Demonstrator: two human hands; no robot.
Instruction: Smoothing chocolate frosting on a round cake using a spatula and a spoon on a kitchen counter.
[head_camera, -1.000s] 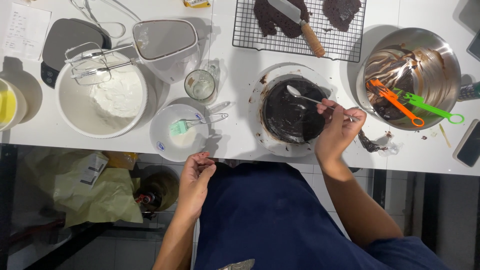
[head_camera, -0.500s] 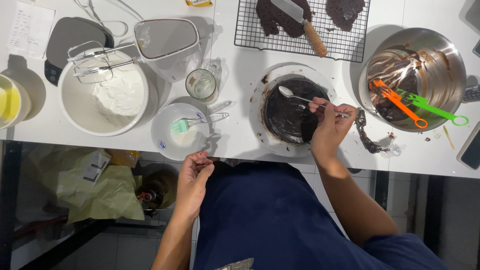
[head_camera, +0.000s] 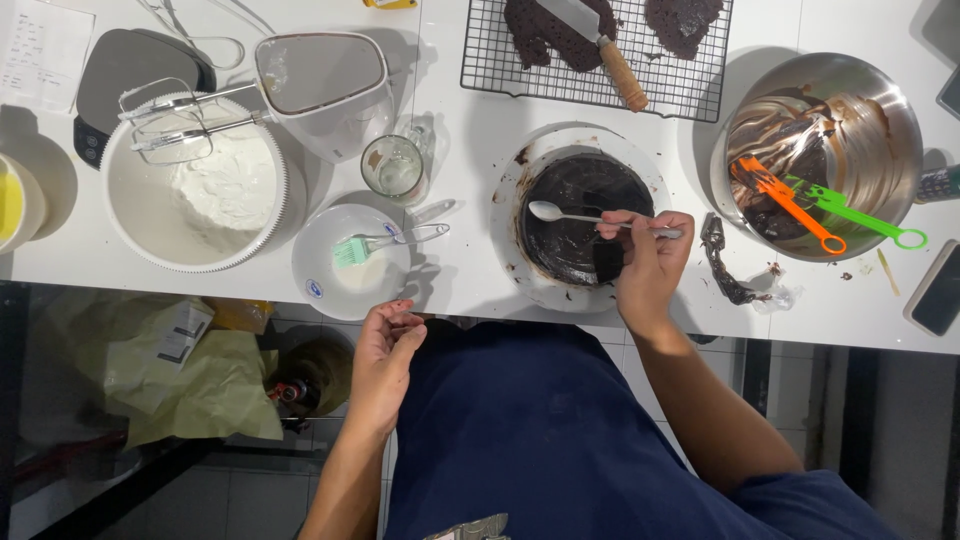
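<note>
— Spoon (head_camera: 585, 217) lies level over the dark chocolate cake (head_camera: 578, 215), bowl end to the left, handle pinched in the right hand (head_camera: 645, 262)?

— Yes. Those fingers are curled tight on the handle; the cake sits on a white plate (head_camera: 520, 275) near the bench (head_camera: 460, 140) front edge.

— Any free room?

— Little. A wire rack (head_camera: 600, 75) stands behind the plate, a steel mixing bowl (head_camera: 880, 110) to the right, and a small white bowl (head_camera: 345, 285) holding a green brush (head_camera: 375, 243) to the left. Bare bench shows between rack and plate.

— The left hand (head_camera: 385, 360)?

— Loosely curled, holding nothing, below the bench edge against the navy apron (head_camera: 530, 430).

— Changed since a second ago?

— The spoon has swung from slanting to level; the right hand sits further over the cake. The left hand stays put.
</note>
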